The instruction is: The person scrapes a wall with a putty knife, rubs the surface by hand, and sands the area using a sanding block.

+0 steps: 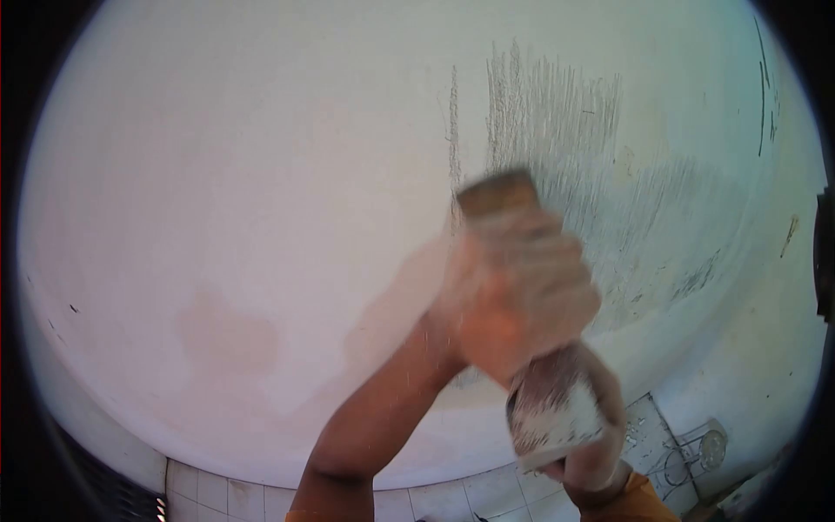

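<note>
My left hand [526, 291], blurred by motion, is wrapped round a tool with a flat, brown end [497, 196] that points up towards the scratched wall [565, 113]. Just below, my right hand [604, 435] grips a whitish block-like piece [557, 409] with dark streaks. Whether this piece and the brown end belong to one tool is hidden by the fingers. Dark vertical scrape marks run above and to the right of the hands. Contact between the brown end and the wall is unclear.
Pale floor tiles [439, 502] run along the wall's foot. A round, clear-looking object [711, 448] and scattered bits lie at the lower right. A dark slotted object [130, 487] is at the lower left, and a dark fixture [824, 252] at the right edge.
</note>
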Available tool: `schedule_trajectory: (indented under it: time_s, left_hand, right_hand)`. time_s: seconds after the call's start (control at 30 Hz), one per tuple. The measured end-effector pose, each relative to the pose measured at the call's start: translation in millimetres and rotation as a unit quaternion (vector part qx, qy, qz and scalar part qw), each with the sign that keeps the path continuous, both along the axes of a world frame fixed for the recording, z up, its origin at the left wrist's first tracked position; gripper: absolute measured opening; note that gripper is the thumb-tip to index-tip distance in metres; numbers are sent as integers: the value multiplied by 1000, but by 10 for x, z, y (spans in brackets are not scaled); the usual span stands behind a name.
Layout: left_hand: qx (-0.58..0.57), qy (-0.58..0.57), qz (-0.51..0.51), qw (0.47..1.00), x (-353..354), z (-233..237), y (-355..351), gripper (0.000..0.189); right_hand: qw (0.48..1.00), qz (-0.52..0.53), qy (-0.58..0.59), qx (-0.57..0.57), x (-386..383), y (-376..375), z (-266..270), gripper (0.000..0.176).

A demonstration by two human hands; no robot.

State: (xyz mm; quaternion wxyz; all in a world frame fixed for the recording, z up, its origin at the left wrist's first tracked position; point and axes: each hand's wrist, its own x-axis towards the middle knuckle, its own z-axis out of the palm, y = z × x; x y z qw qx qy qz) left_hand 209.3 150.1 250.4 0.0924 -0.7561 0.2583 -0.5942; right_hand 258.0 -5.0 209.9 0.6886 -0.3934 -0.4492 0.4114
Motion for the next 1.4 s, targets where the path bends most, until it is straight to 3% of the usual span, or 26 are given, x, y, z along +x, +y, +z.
schedule_trajectory:
  time_s: [0.13, 0.23, 0.37, 0.5, 0.57, 0.6, 0.73, 0.83, 0.87, 0.9, 0.97, 1.03, 1.1, 1.2, 1.23, 1.27, 1.3, 1.33, 1.4]
  left_hand:
    - [-18, 16, -1, 1000, -38, -10, -12, 20]
    - [-38, 46, 5, 998, -80, -132, -51, 30]
    - [-38, 37, 5, 999, -84, 80, -51, 31]
    - [-34, -19, -45, 998, -24, -78, -71, 22]
    - [6, -8, -16, 1000, -48, 86, 7, 22]
    - [-2, -5, -31, 999, -37, 146, 5, 23]
    - [-25, -9, -26, 999, 34, -237, -18, 27]
    - [-10, 2, -22, 1000, 47, -59, -17, 29]
    - [-13, -5, -39, 999, 45, 111, -39, 28]
    - [-23, 3, -35, 999, 42, 86, -43, 28]
    - [-33, 17, -23, 999, 27, 13, -51, 27]
    - [-34, 6, -32, 999, 32, -121, -54, 26]
    - [-42, 20, -39, 998, -2, -110, -86, 26]
    - [-42, 38, -4, 998, 2, -139, -67, 27]
    - [-38, 48, 9, 998, 4, -145, -63, 28]
    - [-63, 15, -23, 998, 59, -293, -71, 28]
    - [-58, 25, -20, 998, 43, -238, -79, 26]
    - [-55, 38, -20, 998, 9, -143, -94, 25]
    - [-53, 40, -12, 998, 5, -93, -90, 25]
  right_hand:
    - [1000, 13, -5, 6, -31, -8, -71, 39]
    - [1000, 18, -12, 5, -11, -15, -50, 43]
    - [1000, -7, -23, 14, -49, 8, 27, 43]
    - [1000, 4, 10, 16, -132, 9, -56, 41]
    - [1000, -5, 12, 4, -99, 13, 108, 41]
    - [997, 26, 1, 69, -45, 57, 78, 39]
    - [1000, 10, 7, 6, -51, -31, -220, 41]
    - [999, -7, 35, -10, 20, -90, -89, 45]
    - [965, -53, -247, 68, 134, -57, -129, 47]
    - [852, -161, -471, 163, 233, -21, -148, 51]
    - [930, -144, -333, 62, 112, -67, -225, 52]
    - [946, -165, -262, 93, 27, -32, -251, 45]
    - [995, -66, -46, -58, -22, -132, -90, 44]
    - [992, 34, 121, 26, 41, -93, -235, 43]
    - [996, -20, -59, 70, 54, -74, -299, 43]
    - [954, -118, -256, 105, 63, -51, -355, 43]
    - [880, -224, -395, 140, 72, -27, -411, 43]
    - [920, -182, -332, 99, 52, -61, -259, 43]
    - [996, -73, -46, 9, -9, -152, -72, 45]
